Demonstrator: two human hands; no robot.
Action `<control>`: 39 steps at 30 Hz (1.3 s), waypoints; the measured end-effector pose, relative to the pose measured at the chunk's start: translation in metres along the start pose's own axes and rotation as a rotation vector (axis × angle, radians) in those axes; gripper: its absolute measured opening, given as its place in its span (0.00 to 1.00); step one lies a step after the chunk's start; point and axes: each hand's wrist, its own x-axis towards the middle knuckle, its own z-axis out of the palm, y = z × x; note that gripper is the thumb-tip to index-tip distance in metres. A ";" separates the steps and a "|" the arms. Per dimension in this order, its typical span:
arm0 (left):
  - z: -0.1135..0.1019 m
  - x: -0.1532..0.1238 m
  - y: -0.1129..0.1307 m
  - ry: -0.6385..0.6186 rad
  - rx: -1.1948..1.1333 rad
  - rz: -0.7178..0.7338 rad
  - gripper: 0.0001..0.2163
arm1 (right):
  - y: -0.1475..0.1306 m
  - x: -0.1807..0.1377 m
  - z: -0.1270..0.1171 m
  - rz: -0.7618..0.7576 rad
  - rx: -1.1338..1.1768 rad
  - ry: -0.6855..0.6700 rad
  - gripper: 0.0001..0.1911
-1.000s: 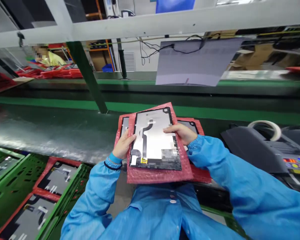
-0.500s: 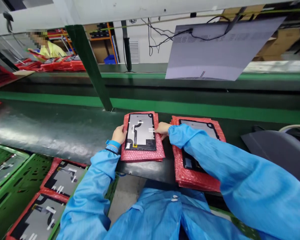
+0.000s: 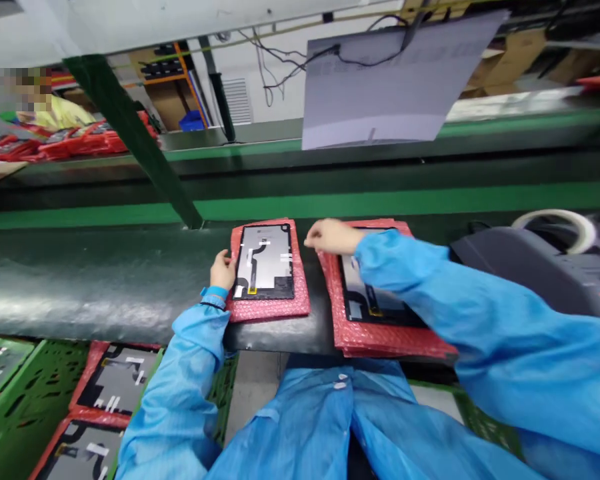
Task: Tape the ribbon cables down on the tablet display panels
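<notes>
Two lots of flat display panels lie on pink bubble wrap on the dark green conveyor belt (image 3: 105, 280). The left panel (image 3: 266, 261) rests alone on its pink pad (image 3: 270, 308). My left hand (image 3: 223, 270) pinches that pad's left edge, thumb on top. The right stack (image 3: 380, 327) is several pads high, with a panel on top partly hidden by my sleeve. My right hand (image 3: 330, 237) hovers over the stack's far left corner with its fingers stretched out, slightly blurred and holding nothing.
Green crates (image 3: 35, 400) at lower left hold more panels on pink wrap. A dark grey device (image 3: 525, 267) and a tape roll (image 3: 560, 223) sit at the right. A slanted green post (image 3: 130, 140) and a hanging grey sheet (image 3: 380, 87) stand beyond the belt. A person (image 3: 55, 110) works at far left.
The panel I held up with both hands has been laid on the belt left of the stack. My right hand has let go and moved right over the stack.
</notes>
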 end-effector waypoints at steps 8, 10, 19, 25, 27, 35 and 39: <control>-0.051 -0.029 0.072 0.043 0.370 0.661 0.19 | 0.112 -0.228 -0.079 0.487 0.578 0.914 0.08; -0.046 -0.046 0.107 -0.008 0.290 0.955 0.18 | 0.145 -0.270 -0.062 0.721 0.673 0.987 0.10; 0.041 -0.066 0.193 -0.261 0.120 1.360 0.14 | 0.223 -0.290 -0.049 0.811 0.963 1.253 0.11; 0.062 -0.052 0.195 -0.380 0.112 1.407 0.16 | 0.220 -0.279 -0.040 0.668 0.615 1.456 0.12; 0.069 -0.048 0.192 -0.463 0.146 1.445 0.17 | 0.201 -0.269 -0.037 0.524 0.536 1.380 0.11; 0.096 -0.044 0.187 -0.652 0.397 1.426 0.27 | 0.123 -0.126 -0.039 0.247 0.323 0.477 0.10; 0.097 -0.043 0.187 -0.653 0.396 1.404 0.30 | 0.121 -0.070 -0.034 0.334 0.119 0.268 0.08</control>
